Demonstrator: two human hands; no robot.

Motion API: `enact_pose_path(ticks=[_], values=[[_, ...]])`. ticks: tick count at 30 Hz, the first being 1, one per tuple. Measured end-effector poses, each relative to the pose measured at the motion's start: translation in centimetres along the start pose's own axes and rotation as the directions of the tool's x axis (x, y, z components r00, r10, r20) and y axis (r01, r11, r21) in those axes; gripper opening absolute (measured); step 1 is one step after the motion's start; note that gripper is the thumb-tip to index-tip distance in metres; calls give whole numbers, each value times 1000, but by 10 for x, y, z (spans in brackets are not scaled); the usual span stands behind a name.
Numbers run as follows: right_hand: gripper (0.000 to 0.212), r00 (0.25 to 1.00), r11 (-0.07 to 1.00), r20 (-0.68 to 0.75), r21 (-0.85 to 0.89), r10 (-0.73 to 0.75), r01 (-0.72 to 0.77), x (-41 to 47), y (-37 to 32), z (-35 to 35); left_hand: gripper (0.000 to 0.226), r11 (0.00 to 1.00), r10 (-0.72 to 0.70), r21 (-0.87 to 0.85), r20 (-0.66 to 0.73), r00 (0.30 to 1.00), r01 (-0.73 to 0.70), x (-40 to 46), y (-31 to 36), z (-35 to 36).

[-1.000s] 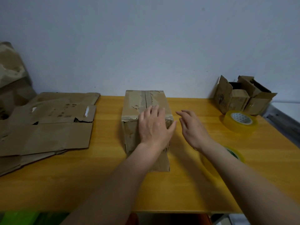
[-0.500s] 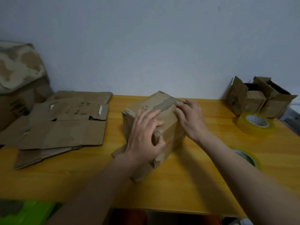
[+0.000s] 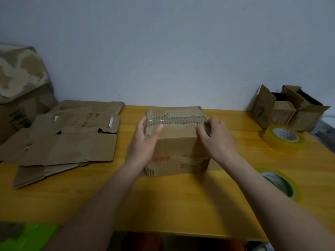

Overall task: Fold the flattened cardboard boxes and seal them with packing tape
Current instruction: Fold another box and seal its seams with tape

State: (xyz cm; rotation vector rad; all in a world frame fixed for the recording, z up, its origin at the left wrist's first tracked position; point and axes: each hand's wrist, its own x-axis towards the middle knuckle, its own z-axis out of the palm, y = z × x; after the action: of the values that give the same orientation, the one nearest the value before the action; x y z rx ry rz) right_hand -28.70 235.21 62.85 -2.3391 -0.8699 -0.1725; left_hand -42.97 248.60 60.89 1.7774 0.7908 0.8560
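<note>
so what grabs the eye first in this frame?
The cardboard box at the middle of the yellow table, held at both ends: left hand on its left end, right hand curled over its right top edge. Next, the flattened cardboard stacked at left and two tape rolls at right.
</note>
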Motion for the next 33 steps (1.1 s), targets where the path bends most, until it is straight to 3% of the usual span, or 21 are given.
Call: enact_pose_path(ticks=[4,6,7,9,10,13,15,19,21,23,26,27,29,31,33], values=[[20,989,987,-35,74,-142,144,-17,-3,-2,47,999,-4,53,-155,988,13,27,0,-16],[16,983,957,6,227,-186,180,-19,-2,-1,39,963,115,269,-311,943,-29,29,6,-15],[14,981,935,19,308,-192,177,-19,0,0,36,913,233,397,-317,920,-95,25,12,-10],[17,987,907,15,398,-159,139,-16,5,2,34,790,432,536,-140,891,-299,10,27,9],[19,991,906,-8,404,-134,126,-14,8,2,39,729,454,576,-3,891,-370,1,32,21],[28,994,952,-94,291,-64,89,-4,17,2,59,558,339,717,261,904,-417,-20,33,52],[37,995,975,-89,208,-53,71,1,21,-1,56,520,371,716,302,878,-466,-20,27,56],[43,993,982,-5,151,-117,117,3,32,-8,44,618,467,466,430,773,-633,-4,20,39],[43,990,977,32,172,-134,126,1,36,-10,43,643,454,405,482,749,-650,1,20,27],[47,992,979,51,177,-115,104,-3,41,-8,48,646,431,455,446,785,-613,4,20,20],[52,999,987,50,162,-14,6,-10,54,-9,62,504,458,676,320,830,-538,4,18,23],[49,996,995,93,100,-10,0,-11,61,-11,62,459,479,716,299,825,-526,1,18,26],[43,944,980,329,-189,-3,69,-13,78,-17,57,459,511,719,267,817,-522,-6,18,38],[43,808,875,583,-430,81,222,-16,88,-19,55,452,535,718,256,805,-530,-13,16,46],[41,730,769,668,-540,144,343,-19,97,-20,52,406,575,729,266,774,-552,-16,10,55]])
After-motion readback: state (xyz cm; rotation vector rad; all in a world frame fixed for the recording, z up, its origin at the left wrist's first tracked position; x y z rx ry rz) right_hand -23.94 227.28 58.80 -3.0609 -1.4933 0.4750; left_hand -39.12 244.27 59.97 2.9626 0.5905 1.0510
